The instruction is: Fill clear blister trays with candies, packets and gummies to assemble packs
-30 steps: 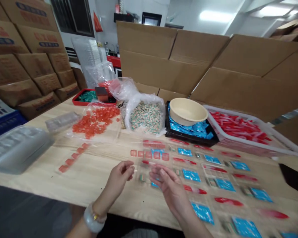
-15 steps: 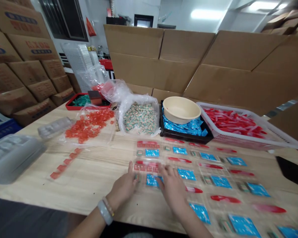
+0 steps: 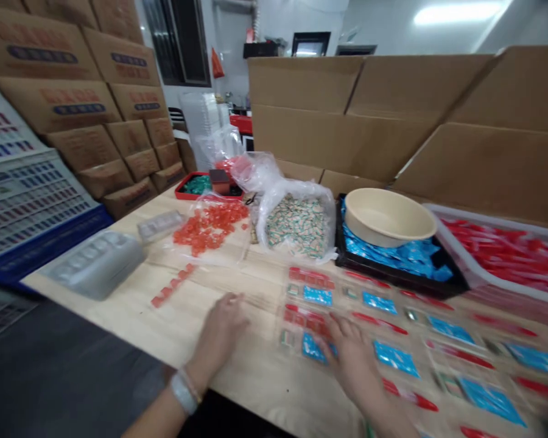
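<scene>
My left hand (image 3: 219, 331) lies on the bare wooden table (image 3: 132, 307), fingers stretched toward a short row of small red candies (image 3: 171, 286); it holds nothing. My right hand (image 3: 354, 359) rests flat, fingers spread, on a clear plastic tray (image 3: 308, 331) that holds red candies, a blue packet and a small green sweet. More filled clear trays (image 3: 393, 328) with blue packets and red sticks lie in rows to the right. Motion blurs both hands.
Behind the trays stand a bag of orange-red candies (image 3: 210, 225), a bag of green-and-white sweets (image 3: 296, 222), a black tray of blue packets (image 3: 393, 258) with a beige bowl (image 3: 386, 216), and a white basket of red sticks (image 3: 506, 243). Empty clear trays (image 3: 94, 261) and cardboard boxes (image 3: 77, 109) are at left.
The view swung left. My left hand slid left off the tray onto bare wood. My right hand stayed flat on the near tray. A second ago both hands were raised.
</scene>
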The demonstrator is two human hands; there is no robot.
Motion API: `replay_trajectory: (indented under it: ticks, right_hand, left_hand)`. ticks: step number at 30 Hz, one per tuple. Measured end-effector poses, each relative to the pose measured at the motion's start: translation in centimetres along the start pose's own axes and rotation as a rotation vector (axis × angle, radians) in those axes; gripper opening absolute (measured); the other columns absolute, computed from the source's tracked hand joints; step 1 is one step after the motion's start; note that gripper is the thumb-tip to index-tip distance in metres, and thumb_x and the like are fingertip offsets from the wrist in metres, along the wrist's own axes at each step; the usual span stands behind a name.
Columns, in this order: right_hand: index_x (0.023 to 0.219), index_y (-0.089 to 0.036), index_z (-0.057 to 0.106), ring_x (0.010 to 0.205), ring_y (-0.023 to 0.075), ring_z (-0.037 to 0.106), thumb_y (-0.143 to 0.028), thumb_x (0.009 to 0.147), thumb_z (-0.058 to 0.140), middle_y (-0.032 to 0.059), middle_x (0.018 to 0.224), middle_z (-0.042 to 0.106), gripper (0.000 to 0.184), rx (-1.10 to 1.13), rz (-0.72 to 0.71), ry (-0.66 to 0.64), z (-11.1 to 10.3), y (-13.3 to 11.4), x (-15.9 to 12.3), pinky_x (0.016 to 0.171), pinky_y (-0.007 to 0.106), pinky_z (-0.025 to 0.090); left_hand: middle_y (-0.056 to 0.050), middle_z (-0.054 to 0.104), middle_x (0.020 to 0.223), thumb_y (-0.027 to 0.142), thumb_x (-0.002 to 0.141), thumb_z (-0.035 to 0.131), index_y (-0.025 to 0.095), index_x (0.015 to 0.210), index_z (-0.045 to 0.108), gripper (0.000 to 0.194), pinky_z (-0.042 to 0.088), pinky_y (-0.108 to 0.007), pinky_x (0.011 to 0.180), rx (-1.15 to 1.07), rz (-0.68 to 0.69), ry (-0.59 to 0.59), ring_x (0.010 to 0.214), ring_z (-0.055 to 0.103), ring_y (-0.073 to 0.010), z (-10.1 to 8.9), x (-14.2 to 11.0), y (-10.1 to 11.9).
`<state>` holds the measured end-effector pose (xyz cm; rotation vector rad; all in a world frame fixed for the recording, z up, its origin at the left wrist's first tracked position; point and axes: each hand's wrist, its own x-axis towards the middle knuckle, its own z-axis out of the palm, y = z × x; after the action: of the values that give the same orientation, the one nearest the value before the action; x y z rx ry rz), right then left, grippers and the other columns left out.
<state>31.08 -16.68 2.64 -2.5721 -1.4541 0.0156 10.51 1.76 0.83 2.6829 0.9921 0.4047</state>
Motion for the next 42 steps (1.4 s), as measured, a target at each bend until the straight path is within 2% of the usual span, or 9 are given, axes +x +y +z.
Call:
replay_trajectory:
  ticks: [5, 9, 13, 17, 20, 24, 30, 35, 42]
  right_hand:
    - [0.093, -0.018, 0.062, 0.082, 0.0185, 0.056, -0.017, 0.085, 0.032, 0.0076, 0.085, 0.063, 0.031, 0.259, -0.306, -0.072, -0.5, -8.7, 3.0, 0.075, 0.03, 0.042]
    - [0.125, -0.02, 0.039, 0.115, 0.0234, 0.038, -0.021, 0.08, 0.045, 0.01, 0.129, 0.041, 0.046, 0.239, -0.729, -0.096, 2.6, -19.1, 5.2, 0.094, 0.039, 0.031]
    - [0.106, -0.016, 0.054, 0.102, 0.0224, 0.049, -0.021, 0.084, 0.04, 0.0105, 0.105, 0.059, 0.027, 0.238, -0.863, -0.181, 3.6, -22.9, 6.4, 0.088, 0.041, 0.036]
    - [0.103, -0.021, 0.058, 0.1, 0.0164, 0.052, -0.026, 0.086, 0.039, 0.0049, 0.108, 0.059, 0.026, 0.806, -0.529, -0.073, 0.8, -19.9, 5.3, 0.086, 0.033, 0.041]
    - [0.096, -0.022, 0.062, 0.09, 0.0164, 0.058, -0.035, 0.081, 0.046, 0.0041, 0.1, 0.062, 0.025, 1.402, -0.175, -0.051, -1.5, -15.8, 3.1, 0.079, 0.032, 0.047]
    - [0.093, -0.02, 0.062, 0.079, 0.019, 0.061, -0.039, 0.071, 0.059, 0.006, 0.09, 0.064, 0.029, 1.764, 0.263, 0.005, -3.3, -7.4, -2.1, 0.07, 0.035, 0.049]
    - [0.105, -0.02, 0.05, 0.042, 0.0087, 0.043, -0.041, 0.067, 0.062, -0.0066, 0.053, 0.047, 0.046, 1.286, 0.802, 0.372, -4.0, 6.8, -12.4, 0.039, 0.02, 0.035]
    - [0.105, -0.009, 0.051, 0.054, 0.0156, 0.05, -0.047, 0.074, 0.049, 0.0013, 0.062, 0.052, 0.049, 0.68, 0.781, 0.328, -1.5, 11.1, -14.7, 0.053, 0.029, 0.043]
    - [0.105, -0.007, 0.056, 0.092, 0.0257, 0.054, -0.029, 0.086, 0.029, 0.0176, 0.099, 0.058, 0.04, 0.09, 0.681, 0.045, -1.1, 10.6, -12.6, 0.074, 0.033, 0.042]
  left_hand:
    - [-0.011, 0.054, 0.096, 0.033, 0.079, 0.043, 0.016, 0.084, 0.059, 0.024, 0.041, -0.042, 0.076, 0.37, -0.403, 0.048, 0.092, 0.049, -0.0274, -3.8, -4.1, -9.9]
    - [-0.006, 0.057, 0.096, 0.021, 0.079, 0.044, 0.019, 0.082, 0.058, 0.014, 0.038, -0.04, 0.084, 0.282, -0.089, 0.045, 0.097, 0.049, -0.0229, -4.4, -6.3, -9.2]
    - [-0.004, 0.056, 0.096, 0.027, 0.078, 0.049, 0.023, 0.086, 0.055, 0.011, 0.04, -0.039, 0.084, 0.066, 0.069, 0.254, 0.095, 0.05, -0.0214, -6.8, -7.3, -8.0]
    - [-0.011, 0.047, 0.112, 0.053, 0.063, 0.057, 0.02, 0.115, 0.04, 0.064, 0.042, -0.048, 0.082, -0.358, -0.416, 0.579, 0.105, 0.045, -0.0314, -6.9, -5.8, -7.7]
    - [-0.01, 0.054, 0.1, 0.055, 0.058, 0.06, 0.017, 0.119, 0.035, 0.076, 0.047, -0.043, 0.075, -0.927, -0.609, 0.229, 0.094, 0.053, -0.0283, -3.8, -3.7, -3.8]
    - [0.0, 0.057, 0.064, 0.044, 0.065, 0.058, 0.014, 0.086, 0.051, 0.038, 0.047, -0.029, 0.061, -1.26, -0.433, -0.284, 0.062, 0.056, -0.0152, -0.3, -2.5, 5.7]
    - [0.006, 0.046, 0.05, 0.032, 0.066, 0.054, 0.014, 0.075, 0.048, 0.021, 0.037, -0.021, 0.042, -1.202, -0.247, -0.793, 0.04, 0.045, -0.0081, 3.9, -2.0, 17.6]
    - [0.001, 0.054, 0.061, 0.028, 0.07, 0.05, 0.011, 0.097, 0.05, 0.032, 0.041, -0.025, 0.05, -0.786, -0.078, -0.641, 0.052, 0.053, -0.0144, 7.2, -1.4, 20.9]
    - [-0.012, 0.062, 0.088, 0.025, 0.079, 0.037, 0.013, 0.096, 0.053, 0.026, 0.041, -0.032, 0.074, -0.52, 0.075, -0.519, 0.08, 0.058, -0.0218, 6.4, -2.1, 21.4]
